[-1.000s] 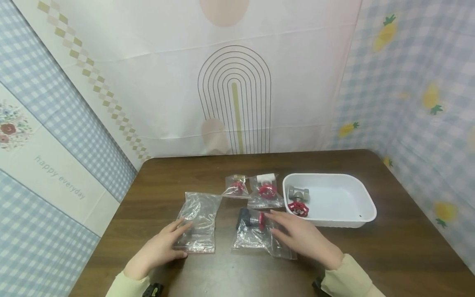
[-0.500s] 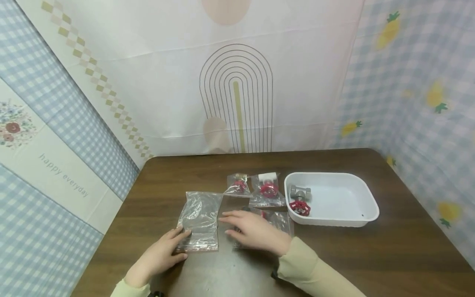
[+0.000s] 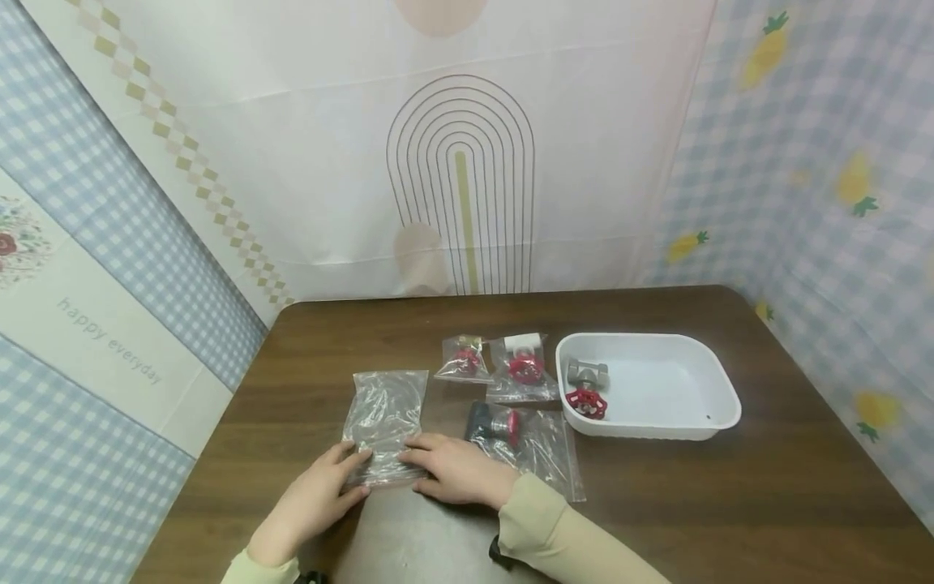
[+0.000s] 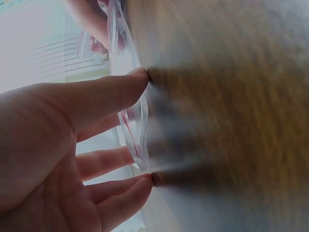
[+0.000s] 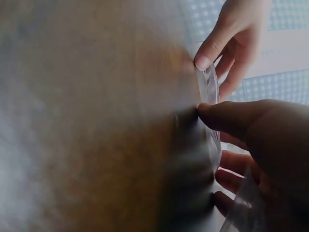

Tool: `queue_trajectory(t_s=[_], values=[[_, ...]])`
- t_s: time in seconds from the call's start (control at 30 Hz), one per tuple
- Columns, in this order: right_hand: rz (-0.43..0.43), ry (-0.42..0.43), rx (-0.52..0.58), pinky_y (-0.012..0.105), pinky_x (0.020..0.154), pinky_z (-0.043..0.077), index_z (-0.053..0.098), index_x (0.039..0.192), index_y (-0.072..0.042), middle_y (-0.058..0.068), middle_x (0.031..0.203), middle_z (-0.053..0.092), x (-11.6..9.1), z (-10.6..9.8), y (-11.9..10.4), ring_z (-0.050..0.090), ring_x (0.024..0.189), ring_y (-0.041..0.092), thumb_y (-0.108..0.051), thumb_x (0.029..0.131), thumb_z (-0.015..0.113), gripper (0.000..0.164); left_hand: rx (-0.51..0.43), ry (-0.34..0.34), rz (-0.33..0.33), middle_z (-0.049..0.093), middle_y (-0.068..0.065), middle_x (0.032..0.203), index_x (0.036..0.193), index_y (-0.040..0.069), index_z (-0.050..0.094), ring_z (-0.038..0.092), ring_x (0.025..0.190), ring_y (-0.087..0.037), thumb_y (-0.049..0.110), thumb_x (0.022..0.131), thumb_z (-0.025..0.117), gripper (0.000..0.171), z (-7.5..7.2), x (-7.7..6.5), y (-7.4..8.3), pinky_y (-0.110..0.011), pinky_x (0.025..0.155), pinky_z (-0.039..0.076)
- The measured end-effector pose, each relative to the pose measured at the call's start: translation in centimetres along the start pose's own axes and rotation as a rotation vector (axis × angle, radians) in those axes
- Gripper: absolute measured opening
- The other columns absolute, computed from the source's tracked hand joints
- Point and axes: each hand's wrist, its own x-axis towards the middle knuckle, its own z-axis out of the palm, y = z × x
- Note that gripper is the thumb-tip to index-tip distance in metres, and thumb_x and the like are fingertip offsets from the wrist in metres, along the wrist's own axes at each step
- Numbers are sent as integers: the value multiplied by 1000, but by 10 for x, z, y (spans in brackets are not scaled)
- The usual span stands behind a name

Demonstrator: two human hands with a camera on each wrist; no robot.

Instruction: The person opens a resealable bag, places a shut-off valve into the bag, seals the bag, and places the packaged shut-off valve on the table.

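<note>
A flat clear zip bag (image 3: 385, 410) lies at the table's middle left, with no item visible inside. My left hand (image 3: 315, 493) rests its fingertips on the bag's near left side, thumb by the near edge. On its near right side my right hand (image 3: 461, 470) lays fairly straight fingers, thumb at the near edge. A red line runs along the bag's seal (image 4: 129, 133) in the left wrist view. Just right of my right hand is a dark-bodied valve (image 3: 479, 422) with a red handwheel, in another clear bag (image 3: 550, 454), partly behind that hand.
Behind lie a small bagged valve (image 3: 467, 358) with a red handwheel and a bagged white valve (image 3: 523, 345), also red-wheeled. A white tray (image 3: 660, 431) at the right holds a grey metal valve (image 3: 587, 375) with a red handwheel. Patterned cloth hangs behind the brown table (image 3: 773, 503).
My right hand has moved left from the bagged dark valve, across it, to the flat bag. My left hand stays at the bag's left side. The dark valve is uncovered again.
</note>
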Motion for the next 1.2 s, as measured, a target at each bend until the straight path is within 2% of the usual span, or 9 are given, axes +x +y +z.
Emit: queue_trajectory(t_s=[0.27, 0.47, 0.63, 0.77, 0.9, 1.07, 1.13, 1.2], values=[[6, -3, 135, 32, 113, 38, 60, 140, -18, 3, 153, 47, -2, 5, 9, 46, 139, 20, -32, 99, 63, 43, 21, 25, -9, 57, -27, 132, 129, 6, 67, 63, 110, -44, 24, 90, 76, 43, 2, 3, 2, -57, 87, 55], [26, 1, 143, 32, 112, 39, 63, 137, -18, 3, 150, 50, 1, 4, 6, 49, 136, 20, -33, 102, 58, 38, 42, 66, -28, 58, -27, 129, 126, 7, 69, 66, 106, -43, 24, 95, 70, 34, 4, 5, 5, -56, 83, 57], [32, -14, 143, 32, 111, 40, 64, 135, -18, 3, 149, 52, 3, 4, 6, 50, 135, 19, -34, 105, 53, 36, 53, 105, -36, 61, -27, 125, 121, 6, 71, 67, 103, -42, 17, 92, 73, 31, 7, 4, 8, -55, 82, 57], [56, -13, 148, 31, 111, 40, 65, 134, -18, 2, 148, 52, 3, 3, 5, 51, 134, 18, -31, 104, 54, 34, 75, 151, -27, 63, -25, 121, 117, 7, 73, 69, 96, -41, 6, 90, 71, 27, 9, 6, 8, -52, 74, 58], [88, 14, 167, 30, 110, 41, 68, 130, -19, 0, 146, 55, 3, 4, 5, 53, 132, 18, -24, 100, 60, 31, 74, 166, -35, 66, -23, 118, 114, 8, 75, 71, 89, -39, 1, 90, 66, 26, 8, 9, 7, -50, 66, 58], [141, 69, 221, 32, 108, 43, 72, 125, -19, -2, 143, 58, 5, 9, 2, 55, 130, 19, -21, 97, 62, 29, 4, 152, -85, 69, -15, 116, 116, 10, 75, 71, 93, -34, 6, 93, 67, 25, 3, 9, 4, -51, 72, 58], [158, 104, 227, 32, 107, 45, 73, 123, -19, -2, 140, 60, 7, 11, 1, 58, 127, 18, -22, 98, 61, 27, -18, 171, -98, 70, -13, 116, 118, 11, 75, 70, 91, -30, 6, 93, 67, 26, -1, 11, 4, -50, 72, 57], [172, 161, 243, 32, 105, 46, 72, 123, -19, -3, 135, 64, 9, 12, 1, 61, 123, 16, -23, 100, 60, 27, -33, 219, -90, 70, -15, 116, 119, 9, 74, 70, 92, -31, 5, 93, 67, 27, -4, 13, 6, -52, 73, 57]])
